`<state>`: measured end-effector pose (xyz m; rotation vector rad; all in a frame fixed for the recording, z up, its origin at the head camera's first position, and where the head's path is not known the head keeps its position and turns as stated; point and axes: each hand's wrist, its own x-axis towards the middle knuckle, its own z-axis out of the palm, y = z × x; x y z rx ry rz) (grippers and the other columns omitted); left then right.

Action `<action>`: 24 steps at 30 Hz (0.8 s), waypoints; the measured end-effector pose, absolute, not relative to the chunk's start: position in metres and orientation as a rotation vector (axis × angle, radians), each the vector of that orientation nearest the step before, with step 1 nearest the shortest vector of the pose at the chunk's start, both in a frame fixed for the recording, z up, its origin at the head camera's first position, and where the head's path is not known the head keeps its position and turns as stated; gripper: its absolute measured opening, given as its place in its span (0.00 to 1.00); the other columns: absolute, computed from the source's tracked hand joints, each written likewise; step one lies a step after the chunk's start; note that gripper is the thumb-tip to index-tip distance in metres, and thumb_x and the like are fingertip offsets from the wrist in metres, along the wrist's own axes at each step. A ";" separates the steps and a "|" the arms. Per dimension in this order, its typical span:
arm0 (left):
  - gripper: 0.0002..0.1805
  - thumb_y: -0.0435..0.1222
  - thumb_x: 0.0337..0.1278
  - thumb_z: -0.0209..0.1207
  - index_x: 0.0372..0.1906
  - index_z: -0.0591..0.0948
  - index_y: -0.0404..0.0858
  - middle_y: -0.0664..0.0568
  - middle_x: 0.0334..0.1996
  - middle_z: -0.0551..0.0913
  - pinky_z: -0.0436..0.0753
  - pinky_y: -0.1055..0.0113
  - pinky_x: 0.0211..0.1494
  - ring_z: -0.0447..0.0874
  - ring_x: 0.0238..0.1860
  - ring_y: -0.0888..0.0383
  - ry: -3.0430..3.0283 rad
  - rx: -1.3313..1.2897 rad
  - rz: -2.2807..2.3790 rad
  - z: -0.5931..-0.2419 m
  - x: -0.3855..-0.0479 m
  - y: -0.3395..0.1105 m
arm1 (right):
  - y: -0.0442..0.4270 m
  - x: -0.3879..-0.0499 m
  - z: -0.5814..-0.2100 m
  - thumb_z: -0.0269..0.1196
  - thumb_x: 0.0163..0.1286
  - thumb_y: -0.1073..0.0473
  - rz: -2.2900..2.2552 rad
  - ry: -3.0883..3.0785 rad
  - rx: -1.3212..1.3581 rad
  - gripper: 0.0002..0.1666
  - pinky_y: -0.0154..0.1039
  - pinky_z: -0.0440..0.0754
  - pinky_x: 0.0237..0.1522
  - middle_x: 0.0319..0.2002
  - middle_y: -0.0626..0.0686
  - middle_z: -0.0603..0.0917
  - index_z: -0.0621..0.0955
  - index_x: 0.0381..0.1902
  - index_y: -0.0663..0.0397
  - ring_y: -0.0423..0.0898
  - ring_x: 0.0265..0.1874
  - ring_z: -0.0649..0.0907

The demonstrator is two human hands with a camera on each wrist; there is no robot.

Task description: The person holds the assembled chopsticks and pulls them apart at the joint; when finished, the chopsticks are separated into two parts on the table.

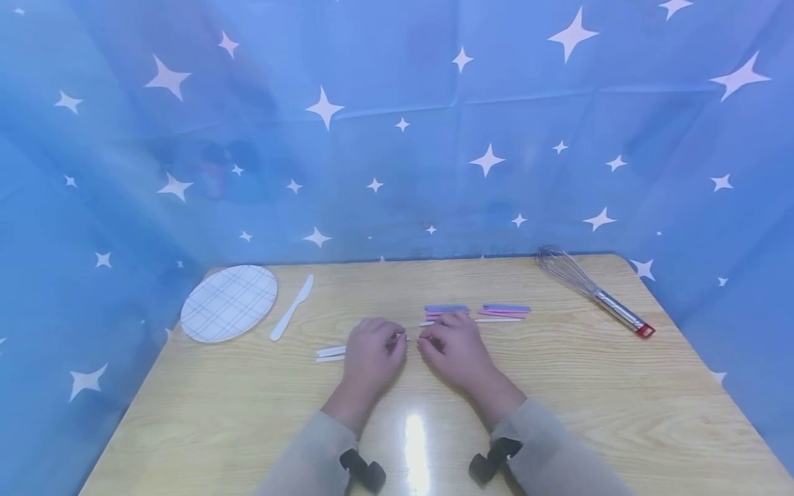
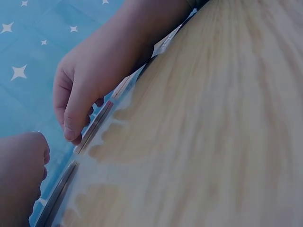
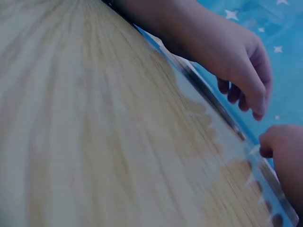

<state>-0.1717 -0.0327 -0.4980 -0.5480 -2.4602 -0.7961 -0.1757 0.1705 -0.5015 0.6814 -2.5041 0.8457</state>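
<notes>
In the head view both hands rest above the middle of the table, fingertips facing each other with a small gap. My left hand [image 1: 372, 353] has loosely bent fingers and lies partly over white sticks [image 1: 330, 353]; a small pale tip shows beside its thumb. The fingers of my right hand [image 1: 457, 350] hang loosely curled, at the near edge of blue, pink and white sticks [image 1: 446, 308]. No held thing shows in the left hand [image 3: 227, 59] in the right wrist view, or in the right hand [image 2: 92, 82] in the left wrist view.
A second group of coloured sticks [image 1: 505, 308] lies to the right. A checked plate [image 1: 229, 304] and a white knife [image 1: 292, 307] are at the back left, a whisk [image 1: 595, 293] at the back right. A starry blue cloth [image 1: 397, 158] hangs behind the table.
</notes>
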 end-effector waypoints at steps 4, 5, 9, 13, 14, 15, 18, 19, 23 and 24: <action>0.04 0.38 0.65 0.68 0.40 0.91 0.43 0.56 0.37 0.90 0.83 0.57 0.51 0.84 0.40 0.56 -2.422 -0.577 -0.805 -0.500 -0.171 -0.042 | 0.160 -0.175 -0.500 0.71 0.69 0.53 0.863 -2.529 0.679 0.04 0.53 0.70 0.62 0.38 0.41 0.87 0.91 0.37 0.43 0.45 0.45 0.77; 0.04 0.37 0.65 0.69 0.40 0.91 0.43 0.56 0.36 0.89 0.83 0.57 0.50 0.84 0.39 0.56 -2.410 -0.587 -0.800 -0.500 -0.171 -0.045 | 0.158 -0.175 -0.499 0.71 0.69 0.54 0.864 -2.531 0.683 0.04 0.52 0.71 0.60 0.37 0.41 0.87 0.91 0.37 0.43 0.45 0.44 0.77; 0.03 0.36 0.62 0.69 0.39 0.91 0.43 0.56 0.35 0.89 0.83 0.57 0.49 0.84 0.39 0.55 -2.383 -0.587 -0.784 -0.503 -0.170 -0.059 | 0.146 -0.176 -0.497 0.71 0.69 0.55 0.860 -2.555 0.695 0.03 0.49 0.72 0.59 0.35 0.39 0.84 0.91 0.37 0.43 0.44 0.42 0.75; 0.04 0.37 0.62 0.70 0.39 0.91 0.43 0.56 0.37 0.89 0.82 0.56 0.52 0.84 0.42 0.54 -2.418 -0.546 -0.773 -0.504 -0.170 -0.072 | 0.137 -0.177 -0.496 0.70 0.70 0.53 0.825 -2.614 0.679 0.04 0.48 0.70 0.66 0.35 0.38 0.83 0.91 0.39 0.41 0.43 0.43 0.75; 0.04 0.37 0.62 0.70 0.39 0.91 0.43 0.56 0.37 0.89 0.82 0.56 0.53 0.84 0.43 0.53 -2.437 -0.533 -0.772 -0.504 -0.169 -0.075 | 0.135 -0.177 -0.497 0.70 0.70 0.53 0.816 -2.628 0.677 0.04 0.50 0.68 0.69 0.36 0.38 0.83 0.91 0.39 0.40 0.43 0.44 0.75; 0.04 0.38 0.63 0.70 0.40 0.91 0.44 0.56 0.38 0.89 0.82 0.56 0.55 0.84 0.44 0.54 -2.461 -0.517 -0.768 -0.505 -0.169 -0.078 | 0.133 -0.177 -0.496 0.70 0.70 0.53 0.807 -2.642 0.677 0.04 0.51 0.66 0.72 0.37 0.38 0.83 0.91 0.39 0.40 0.43 0.45 0.76; 0.04 0.38 0.64 0.69 0.41 0.91 0.44 0.56 0.39 0.89 0.82 0.55 0.57 0.84 0.46 0.53 -2.506 -0.500 -0.763 -0.505 -0.169 -0.089 | 0.128 -0.178 -0.497 0.70 0.70 0.53 0.804 -2.645 0.693 0.04 0.55 0.62 0.77 0.38 0.39 0.83 0.91 0.40 0.41 0.44 0.45 0.76; 0.05 0.38 0.64 0.69 0.41 0.91 0.44 0.56 0.39 0.89 0.82 0.55 0.56 0.84 0.46 0.53 -2.514 -0.498 -0.762 -0.505 -0.170 -0.093 | 0.127 -0.178 -0.497 0.70 0.71 0.53 0.809 -2.647 0.695 0.04 0.56 0.61 0.78 0.38 0.39 0.83 0.91 0.40 0.41 0.44 0.45 0.76; 0.05 0.39 0.62 0.69 0.40 0.91 0.45 0.56 0.39 0.88 0.82 0.54 0.55 0.83 0.46 0.53 -2.529 -0.516 -0.801 -0.505 -0.172 -0.114 | 0.122 -0.180 -0.499 0.70 0.72 0.52 0.795 -2.654 0.695 0.06 0.55 0.60 0.78 0.40 0.40 0.83 0.91 0.43 0.41 0.44 0.46 0.76; 0.05 0.40 0.61 0.70 0.40 0.91 0.45 0.57 0.39 0.88 0.81 0.53 0.55 0.83 0.46 0.53 -2.542 -0.522 -0.823 -0.505 -0.172 -0.120 | 0.122 -0.181 -0.500 0.70 0.72 0.51 0.784 -2.671 0.687 0.07 0.54 0.59 0.78 0.41 0.40 0.82 0.92 0.44 0.40 0.44 0.47 0.75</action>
